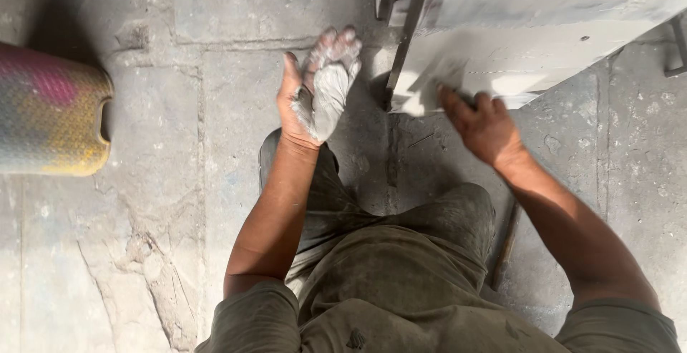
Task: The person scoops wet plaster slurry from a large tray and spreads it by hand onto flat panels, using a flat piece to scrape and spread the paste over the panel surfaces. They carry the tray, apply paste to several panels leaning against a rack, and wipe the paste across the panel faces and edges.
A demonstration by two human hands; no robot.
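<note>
In the middle of the frame, the left hand cups a lump of grey putty, palm up so it stays put. At upper right, the right hand presses flat, ungripping, against a pale slab, fingers smearing its dusty face.

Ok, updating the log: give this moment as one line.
left hand: holds grey putty lump | right hand: fingers on white panel | surface: concrete floor
</note>
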